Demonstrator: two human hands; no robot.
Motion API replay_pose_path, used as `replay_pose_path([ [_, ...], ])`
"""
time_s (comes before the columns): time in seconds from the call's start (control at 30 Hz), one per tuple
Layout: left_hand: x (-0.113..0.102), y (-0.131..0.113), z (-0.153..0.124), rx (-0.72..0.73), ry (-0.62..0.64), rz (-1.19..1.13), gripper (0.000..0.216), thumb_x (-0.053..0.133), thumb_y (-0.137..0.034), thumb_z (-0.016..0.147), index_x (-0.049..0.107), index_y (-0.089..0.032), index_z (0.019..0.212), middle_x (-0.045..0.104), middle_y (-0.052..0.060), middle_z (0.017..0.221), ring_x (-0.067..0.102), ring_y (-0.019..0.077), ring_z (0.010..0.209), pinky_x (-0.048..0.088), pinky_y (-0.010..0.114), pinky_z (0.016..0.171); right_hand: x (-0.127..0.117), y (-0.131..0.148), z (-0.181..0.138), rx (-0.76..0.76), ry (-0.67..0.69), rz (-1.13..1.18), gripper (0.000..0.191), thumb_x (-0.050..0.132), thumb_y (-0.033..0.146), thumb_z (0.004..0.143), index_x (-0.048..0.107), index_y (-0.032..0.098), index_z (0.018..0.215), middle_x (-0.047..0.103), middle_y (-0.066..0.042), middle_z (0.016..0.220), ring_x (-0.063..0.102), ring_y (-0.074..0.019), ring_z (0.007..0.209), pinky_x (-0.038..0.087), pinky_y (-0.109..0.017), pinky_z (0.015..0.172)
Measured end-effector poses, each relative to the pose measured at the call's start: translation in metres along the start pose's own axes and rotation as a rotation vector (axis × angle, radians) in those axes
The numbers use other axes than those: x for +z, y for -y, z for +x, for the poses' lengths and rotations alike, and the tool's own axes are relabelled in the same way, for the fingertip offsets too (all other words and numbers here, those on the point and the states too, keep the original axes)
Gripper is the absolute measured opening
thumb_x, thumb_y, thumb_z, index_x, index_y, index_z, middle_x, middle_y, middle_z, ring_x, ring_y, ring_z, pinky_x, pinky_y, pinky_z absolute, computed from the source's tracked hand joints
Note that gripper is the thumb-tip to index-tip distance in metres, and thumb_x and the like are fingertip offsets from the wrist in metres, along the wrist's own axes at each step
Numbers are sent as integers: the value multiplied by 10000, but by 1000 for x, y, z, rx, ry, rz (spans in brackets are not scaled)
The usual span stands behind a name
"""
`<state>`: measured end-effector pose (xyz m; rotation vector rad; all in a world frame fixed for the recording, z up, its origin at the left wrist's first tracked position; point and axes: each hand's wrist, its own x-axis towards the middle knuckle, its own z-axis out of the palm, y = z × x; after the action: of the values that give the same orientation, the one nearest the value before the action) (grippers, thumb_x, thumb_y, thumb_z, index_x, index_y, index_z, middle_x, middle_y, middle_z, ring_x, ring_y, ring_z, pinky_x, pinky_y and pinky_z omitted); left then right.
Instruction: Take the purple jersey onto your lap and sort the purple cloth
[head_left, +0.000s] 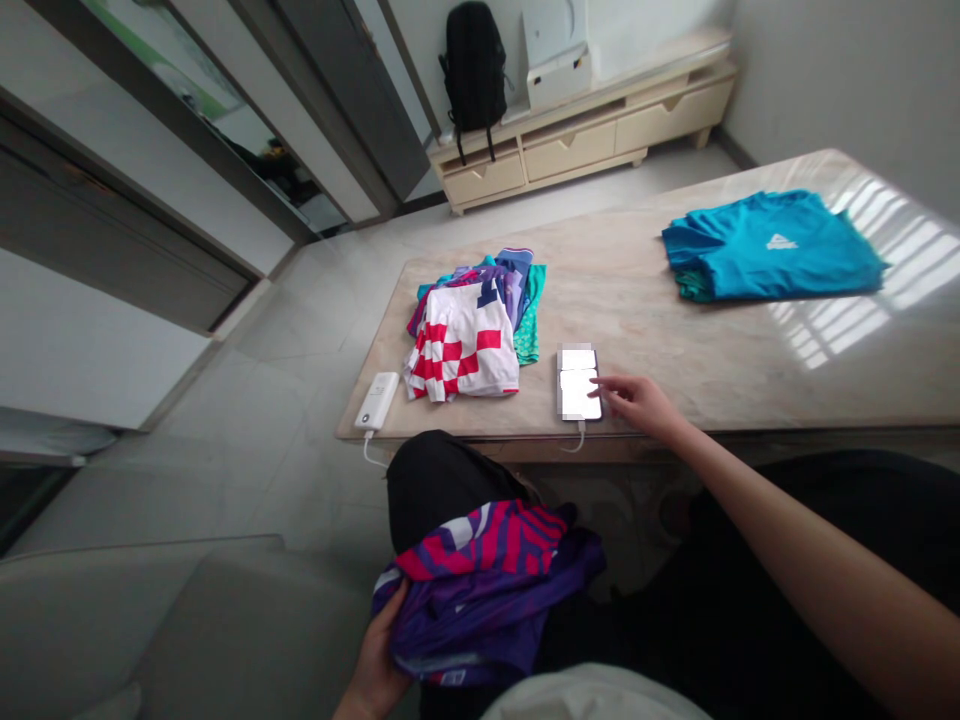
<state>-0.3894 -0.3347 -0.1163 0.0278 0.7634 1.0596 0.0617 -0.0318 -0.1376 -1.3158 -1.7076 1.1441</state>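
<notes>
On my lap lies a bunched purple and pink jersey [480, 570]. My left hand [384, 650] grips its left edge, with the fingertips partly hidden by the cloth. My right hand [634, 402] reaches over the table, its fingers extended to the lit screen of a phone [579, 385]. A white cable [581, 435] is plugged into the phone's lower end. Left of the phone sits a pile of folded clothes, topped by a red-and-white checked garment [465, 345]. Nothing is held in my right hand.
A white power bank [376, 400] with a cable lies at the left corner of the marble-patterned table [622, 270]. Folded blue shirts [776, 245] are stacked on the right. Beyond stand a low cabinet [570, 150], a black backpack [474, 65] and a white box [559, 80].
</notes>
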Motion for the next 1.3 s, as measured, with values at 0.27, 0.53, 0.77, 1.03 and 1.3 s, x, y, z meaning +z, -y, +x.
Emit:
replay_pose_path([
  [0.27, 0, 1, 0, 27, -32, 58, 506, 301, -311, 1097, 767, -168, 1235, 690, 117, 1292, 645, 306, 1259, 313, 491, 1234, 0, -6, 2, -36, -10, -41, 417, 575, 328, 933, 726, 225, 1308, 724, -102, 1284, 604, -130, 615, 535, -294, 596],
  [0.53, 6, 0, 1, 26, 56, 51, 517, 274, -304, 1103, 736, -150, 1276, 657, 130, 1333, 628, 308, 1276, 307, 476, 1234, -1, -3, 1, -46, 8, -45, 391, 565, 340, 938, 750, 223, 1262, 744, -96, 1234, 622, -148, 652, 539, -302, 615],
  [0.77, 5, 0, 1, 10, 114, 31, 545, 236, -316, 1105, 700, -140, 1329, 641, 134, 1360, 609, 299, 1303, 257, 475, 1255, 2, -4, -1, -80, -61, -92, 419, 587, 324, 918, 725, 224, 1301, 633, -112, 1419, 638, -138, 715, 531, -294, 644],
  [1.03, -1, 0, 1, 3, 66, 25, 543, 257, -345, 1099, 732, -172, 1297, 667, 109, 1337, 588, 296, 1333, 245, 487, 1261, 5, -4, 1, -99, -55, -83, 354, 579, 312, 924, 751, 226, 1220, 653, -89, 1383, 613, -134, 701, 540, -307, 681],
  [1.3, -2, 0, 1, 9, 86, 50, 559, 241, -344, 1102, 725, -159, 1310, 684, 112, 1327, 621, 283, 1307, 304, 455, 1248, 4, -3, 0, -107, -51, -71, 356, 571, 304, 920, 747, 221, 1219, 651, -81, 1386, 602, -128, 693, 534, -311, 696],
])
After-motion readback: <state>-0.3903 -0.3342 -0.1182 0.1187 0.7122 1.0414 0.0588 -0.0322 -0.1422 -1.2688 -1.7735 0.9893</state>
